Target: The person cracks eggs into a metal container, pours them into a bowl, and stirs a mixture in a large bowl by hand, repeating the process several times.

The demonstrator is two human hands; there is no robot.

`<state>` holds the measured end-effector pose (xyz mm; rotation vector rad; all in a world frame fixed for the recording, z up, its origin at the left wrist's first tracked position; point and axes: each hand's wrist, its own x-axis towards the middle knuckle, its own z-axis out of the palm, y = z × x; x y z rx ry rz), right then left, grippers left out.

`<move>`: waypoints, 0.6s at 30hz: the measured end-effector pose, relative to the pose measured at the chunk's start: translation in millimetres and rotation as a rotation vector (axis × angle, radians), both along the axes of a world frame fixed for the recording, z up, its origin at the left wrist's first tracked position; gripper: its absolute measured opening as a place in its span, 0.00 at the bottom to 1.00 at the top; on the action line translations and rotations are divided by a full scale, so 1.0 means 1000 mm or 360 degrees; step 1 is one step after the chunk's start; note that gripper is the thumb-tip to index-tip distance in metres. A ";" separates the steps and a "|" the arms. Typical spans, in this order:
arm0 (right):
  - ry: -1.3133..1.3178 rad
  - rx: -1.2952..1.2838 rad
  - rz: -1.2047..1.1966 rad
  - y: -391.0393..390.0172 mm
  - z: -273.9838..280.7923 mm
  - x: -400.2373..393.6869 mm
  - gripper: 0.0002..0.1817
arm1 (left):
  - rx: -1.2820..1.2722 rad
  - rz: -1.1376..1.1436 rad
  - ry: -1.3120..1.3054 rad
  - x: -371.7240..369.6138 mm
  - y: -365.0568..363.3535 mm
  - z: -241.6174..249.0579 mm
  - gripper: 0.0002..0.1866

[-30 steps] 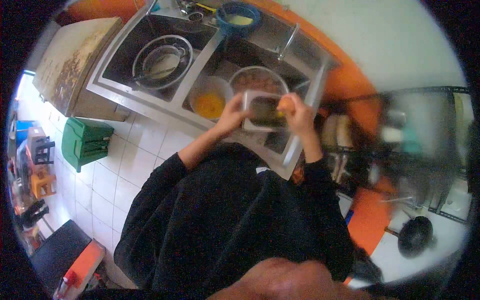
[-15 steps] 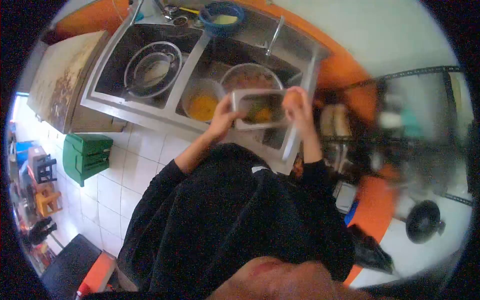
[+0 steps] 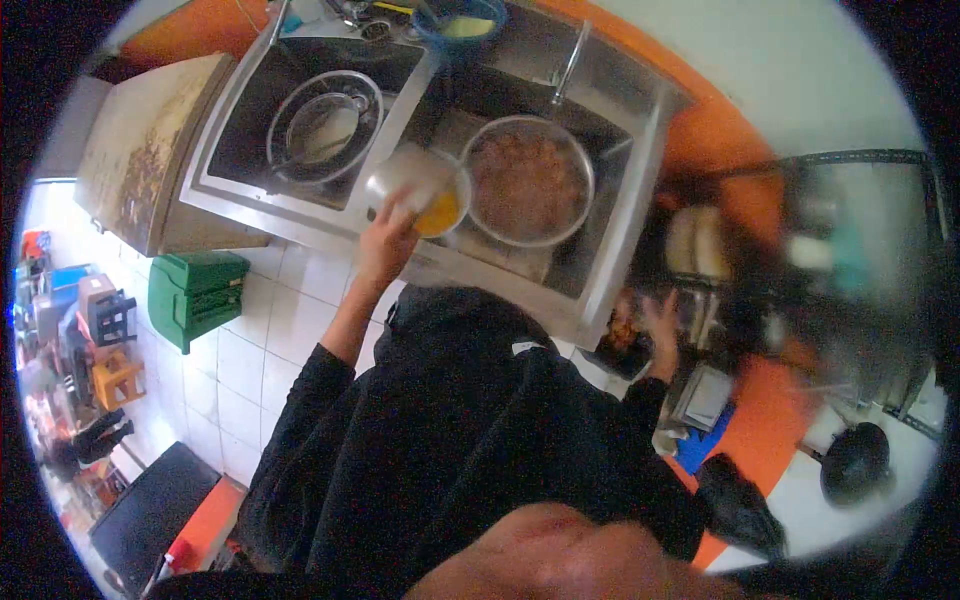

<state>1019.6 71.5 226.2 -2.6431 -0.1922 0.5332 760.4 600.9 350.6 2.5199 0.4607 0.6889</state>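
Observation:
My left hand (image 3: 388,240) grips a metal pan (image 3: 410,175), blurred and tilted over a bowl (image 3: 466,205) in the right sink basin. Yellow liquid (image 3: 438,214) shows in that bowl, partly covered by the pan and my fingers. Beside it in the same basin stands a large round bowl (image 3: 530,180) filled with a brownish-red food. My right hand (image 3: 660,335) is right of the sink with its fingers spread, just by a dark container (image 3: 625,350) holding orange-brown pieces that I cannot make out clearly.
The left basin holds a strainer-like round vessel (image 3: 325,130). A blue basin (image 3: 460,25) stands behind the sink near a faucet (image 3: 572,65). A green bin (image 3: 197,300) is on the tiled floor at left. Shelving (image 3: 850,160) and a black pan (image 3: 855,463) are at right.
The metal pan has gone from between both hands to my left hand alone, further left and tipped. My right hand has left it, moved down right, and no longer shows the rounded orange-brown thing.

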 end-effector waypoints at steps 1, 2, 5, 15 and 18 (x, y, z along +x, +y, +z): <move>-0.0103 0.0074 -0.0076 0.030 0.027 0.002 0.46 | 0.0022 0.0030 0.0117 -0.008 0.004 -0.016 0.12; -0.0209 0.0152 -0.0154 0.065 0.053 0.006 0.45 | 0.0036 0.0032 0.0127 -0.010 0.008 -0.024 0.12; -0.0421 0.0817 0.0013 0.133 0.052 0.038 0.31 | 0.0149 0.0048 0.0093 -0.017 0.018 -0.042 0.07; -0.0131 0.0474 0.0756 0.307 -0.088 0.102 0.23 | 0.0193 0.0423 -0.0514 0.007 0.011 -0.048 0.20; -0.0316 0.0003 0.1008 0.323 -0.168 0.112 0.24 | -0.0672 0.0720 -0.0741 0.000 -0.012 -0.036 0.27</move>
